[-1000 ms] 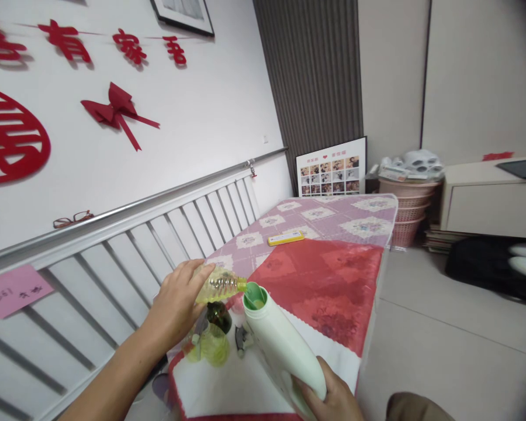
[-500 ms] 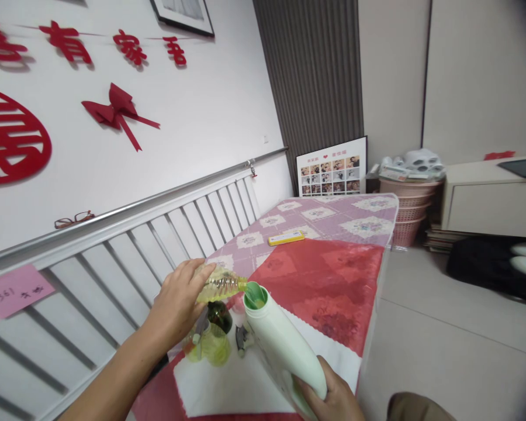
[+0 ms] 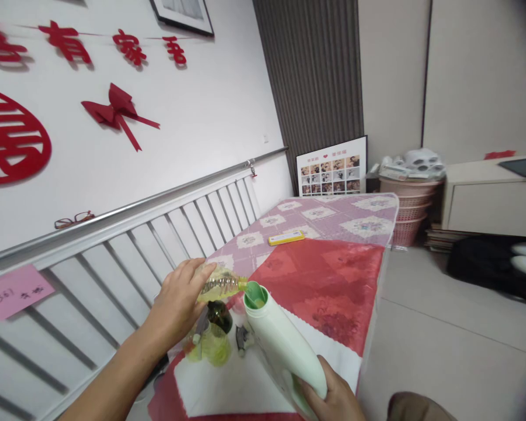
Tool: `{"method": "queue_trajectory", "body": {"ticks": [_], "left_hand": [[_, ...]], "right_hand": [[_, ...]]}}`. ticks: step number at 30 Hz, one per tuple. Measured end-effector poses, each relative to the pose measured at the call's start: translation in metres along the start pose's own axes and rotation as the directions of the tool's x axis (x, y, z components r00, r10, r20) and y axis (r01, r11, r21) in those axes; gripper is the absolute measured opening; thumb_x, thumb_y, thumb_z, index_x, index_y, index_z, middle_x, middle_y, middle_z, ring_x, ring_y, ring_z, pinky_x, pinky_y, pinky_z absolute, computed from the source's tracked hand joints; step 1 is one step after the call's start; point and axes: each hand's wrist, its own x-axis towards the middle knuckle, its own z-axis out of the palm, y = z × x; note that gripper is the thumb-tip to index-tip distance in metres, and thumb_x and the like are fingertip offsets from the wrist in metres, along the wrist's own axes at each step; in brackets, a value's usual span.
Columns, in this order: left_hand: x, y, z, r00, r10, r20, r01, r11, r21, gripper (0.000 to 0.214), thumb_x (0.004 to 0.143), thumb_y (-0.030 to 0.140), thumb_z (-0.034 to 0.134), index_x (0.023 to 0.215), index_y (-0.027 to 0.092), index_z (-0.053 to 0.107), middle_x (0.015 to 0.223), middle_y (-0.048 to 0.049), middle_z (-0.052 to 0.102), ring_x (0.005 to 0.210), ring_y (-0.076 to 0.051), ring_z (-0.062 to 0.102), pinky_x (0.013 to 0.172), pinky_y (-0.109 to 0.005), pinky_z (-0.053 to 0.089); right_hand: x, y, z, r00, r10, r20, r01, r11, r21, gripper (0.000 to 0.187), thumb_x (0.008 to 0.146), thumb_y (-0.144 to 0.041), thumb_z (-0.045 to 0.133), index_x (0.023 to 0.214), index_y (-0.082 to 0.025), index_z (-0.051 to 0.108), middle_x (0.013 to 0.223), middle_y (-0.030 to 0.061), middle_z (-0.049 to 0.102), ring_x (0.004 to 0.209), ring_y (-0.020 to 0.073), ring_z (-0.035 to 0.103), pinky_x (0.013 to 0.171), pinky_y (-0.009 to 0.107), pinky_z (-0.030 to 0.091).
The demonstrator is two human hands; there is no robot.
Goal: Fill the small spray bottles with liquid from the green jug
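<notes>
A small clear bottle (image 3: 221,285) with yellow liquid in it is held on its side, up above the near end of the table (image 3: 333,280). Its mouth is pointed into the open green mouth of a big white bottle (image 3: 280,345). The two mouths are touching or just beside each other; which one cannot be told.

The small bottle is held by the left hand (image 3: 179,304), with the fingers closed around its back end. The big white bottle is tilted toward the small one. It is gripped low down by the right hand (image 3: 333,397), which is closed around its bottom.

Pouring looks like the step in hand, from the small bottle into the big one. Some yellow liquid is seen in the small bottle, so the pour seems not finished. For the next move, the back of the small bottle would need to be lifted slowly, with both mouths lined up, so nothing is spilled.

Under the hands, a dark green bottle (image 3: 219,318) and a yellow-green bottle (image 3: 213,345) are stood by a white cloth (image 3: 228,386). Farther off, a yellow box (image 3: 286,237) is laid on the table. Glasses (image 3: 73,220) are left on the rail by the wall.
</notes>
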Motion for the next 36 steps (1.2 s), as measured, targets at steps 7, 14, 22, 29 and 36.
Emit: {"method": "queue_trajectory", "body": {"ticks": [7,14,22,29,36], "left_hand": [[-0.0002,0.0021,-0.0023,1.0,-0.004,0.002,0.004,1.0,0.016,0.067,0.074,0.012,0.059,0.135,0.027,0.036,0.137,-0.0112,0.044,0.124,-0.03,0.041,0.096,-0.05,0.041],[0.0,0.0014,-0.0012,1.0,-0.008,0.001,0.008,1.0,0.023,0.068,0.074,0.011,0.059,0.135,0.027,0.036,0.137,-0.011,0.044,0.125,-0.03,0.04,0.096,-0.049,0.041],[0.0006,0.002,-0.002,1.0,-0.002,0.003,0.002,1.0,0.026,0.066,0.075,0.01,0.058,0.135,0.026,0.036,0.137,-0.0117,0.043,0.124,-0.03,0.04,0.097,-0.049,0.041],[0.0004,0.0014,-0.0021,1.0,0.019,-0.004,-0.019,0.999,0.031,0.065,0.075,0.012,0.057,0.135,0.026,0.036,0.136,-0.0125,0.044,0.124,-0.031,0.04,0.094,-0.051,0.042],[0.0008,0.0024,-0.0034,1.0,0.014,0.002,-0.014,0.999,0.038,0.063,0.076,0.012,0.057,0.135,0.025,0.037,0.137,-0.0122,0.043,0.125,-0.031,0.039,0.097,-0.05,0.041]], "right_hand": [[0.0004,0.0002,0.0008,1.0,-0.013,-0.003,0.013,1.0,0.011,0.022,0.083,-0.04,0.049,0.086,-0.021,0.061,0.083,0.005,0.074,0.077,0.0214,0.07,0.067,0.025,0.053],[0.0012,-0.001,-0.0007,1.0,-0.01,0.004,0.01,1.0,0.017,0.021,0.082,-0.039,0.049,0.084,-0.022,0.061,0.085,0.005,0.074,0.079,0.0215,0.07,0.067,0.025,0.053],[-0.0006,-0.0005,-0.0002,1.0,0.005,0.007,-0.005,1.0,0.016,0.022,0.082,-0.039,0.049,0.087,-0.021,0.061,0.083,0.0047,0.074,0.076,0.0208,0.07,0.067,0.025,0.053],[-0.0013,0.0027,0.0012,1.0,0.003,0.017,-0.003,1.0,-0.005,0.022,0.082,-0.039,0.048,0.086,-0.021,0.06,0.084,0.0056,0.074,0.078,0.0215,0.07,0.068,0.027,0.053],[0.0003,0.0016,0.0015,1.0,0.002,0.021,-0.003,1.0,0.004,0.023,0.083,-0.04,0.047,0.086,-0.021,0.06,0.085,0.0061,0.074,0.079,0.0216,0.07,0.068,0.026,0.053]]}}
